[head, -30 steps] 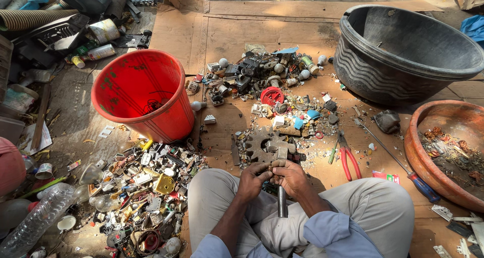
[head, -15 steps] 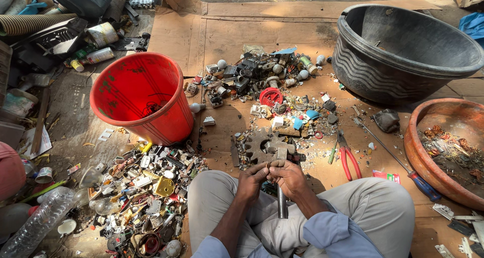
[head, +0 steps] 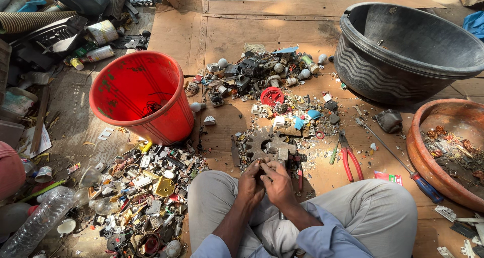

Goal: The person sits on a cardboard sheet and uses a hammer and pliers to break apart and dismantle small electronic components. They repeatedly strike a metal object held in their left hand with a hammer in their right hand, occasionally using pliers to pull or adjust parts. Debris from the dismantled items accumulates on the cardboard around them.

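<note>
I sit cross-legged on flattened cardboard [head: 282, 31]. My left hand [head: 250, 181] and my right hand [head: 277, 182] are pressed together between my knees, fingers closed around a small dark scrap part [head: 263, 168] that is mostly hidden. Just beyond my fingertips lies a large rusty gear wheel [head: 267, 144]. A slim tool handle shows below my right wrist; what it is I cannot tell. Beyond the gear spreads a pile of small scrap parts [head: 267, 81] with a red round piece [head: 272, 95].
A red bucket [head: 138, 94] stands at the left, a heap of mixed scrap [head: 143, 187] in front of it. A big black tub [head: 413, 48] is at the far right, a brown basin [head: 448, 147] below it. Red-handled pliers [head: 350, 159] and a long screwdriver [head: 398, 159] lie right of my hands.
Both hands stay together on the small part, shifting only slightly. The view has tilted a little; nothing else has moved.
</note>
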